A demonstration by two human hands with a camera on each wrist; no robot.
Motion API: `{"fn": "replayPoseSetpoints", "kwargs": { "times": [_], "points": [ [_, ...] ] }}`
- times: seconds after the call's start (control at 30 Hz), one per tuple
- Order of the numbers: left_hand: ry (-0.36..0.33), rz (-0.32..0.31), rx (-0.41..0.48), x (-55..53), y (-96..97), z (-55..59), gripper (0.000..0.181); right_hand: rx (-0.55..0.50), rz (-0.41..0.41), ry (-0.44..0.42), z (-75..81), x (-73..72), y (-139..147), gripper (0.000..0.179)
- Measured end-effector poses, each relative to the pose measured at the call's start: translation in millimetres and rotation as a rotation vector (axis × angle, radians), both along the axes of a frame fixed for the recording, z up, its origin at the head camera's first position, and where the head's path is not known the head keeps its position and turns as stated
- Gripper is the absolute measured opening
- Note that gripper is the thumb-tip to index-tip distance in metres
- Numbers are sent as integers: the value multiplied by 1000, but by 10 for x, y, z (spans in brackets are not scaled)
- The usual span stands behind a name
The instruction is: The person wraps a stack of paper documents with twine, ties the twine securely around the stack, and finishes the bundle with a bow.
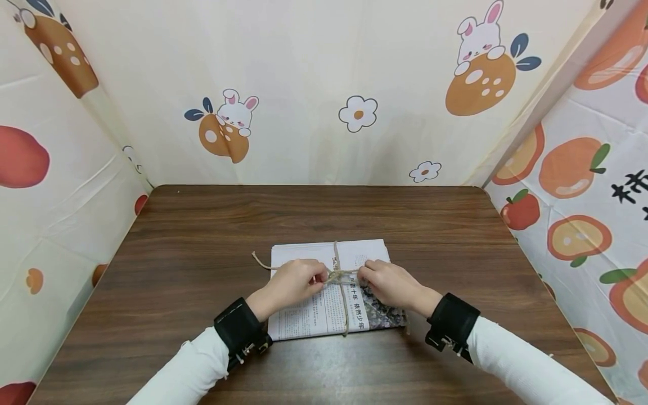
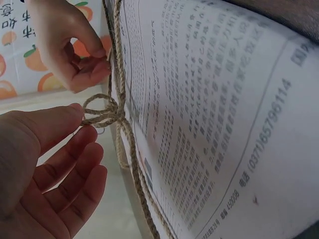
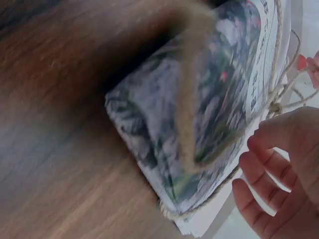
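A folded stack of newspapers (image 1: 304,320) lies on the table, bound crosswise with jute twine (image 1: 345,306). At its middle the twine forms a knot with small loops (image 2: 102,110). My left hand (image 1: 298,279) pinches a loop between thumb and index finger, its other fingers loosely bent. On the other side of the knot, my right hand (image 1: 392,285) pinches a strand of twine between thumb and forefinger. From there a loose end (image 3: 187,99) hangs, blurred, in front of the printed photo in the right wrist view. Another loose end (image 1: 260,261) sticks out past the stack's left edge.
The brown wooden table (image 1: 212,225) surrounds the stack. Behind it stands a cream curtain (image 1: 304,56) with rabbit prints. Fruit-printed sheets (image 1: 582,236) hang at both sides. Each wrist wears a black band (image 1: 453,322).
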State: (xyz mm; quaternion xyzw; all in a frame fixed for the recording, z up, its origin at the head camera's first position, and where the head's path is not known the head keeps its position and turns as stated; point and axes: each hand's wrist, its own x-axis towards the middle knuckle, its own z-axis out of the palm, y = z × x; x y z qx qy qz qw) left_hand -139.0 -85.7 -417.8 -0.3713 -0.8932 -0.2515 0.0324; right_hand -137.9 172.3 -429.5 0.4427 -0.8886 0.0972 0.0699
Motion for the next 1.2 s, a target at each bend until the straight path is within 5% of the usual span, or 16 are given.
{"fn": "replayPoseSetpoints", "kwargs": {
  "times": [0.3, 0.63, 1.2],
  "points": [
    [3, -9, 15, 6, 20, -16, 15, -17, -127, -12, 9, 79, -195, 11],
    [-19, 4, 11, 9, 35, -21, 14, -17, -323, -141, -28, 126, -372, 13],
    [-7, 14, 28, 19, -42, -39, 16, -92, -270, -109, 111, 54, -364, 15]
  ]
}}
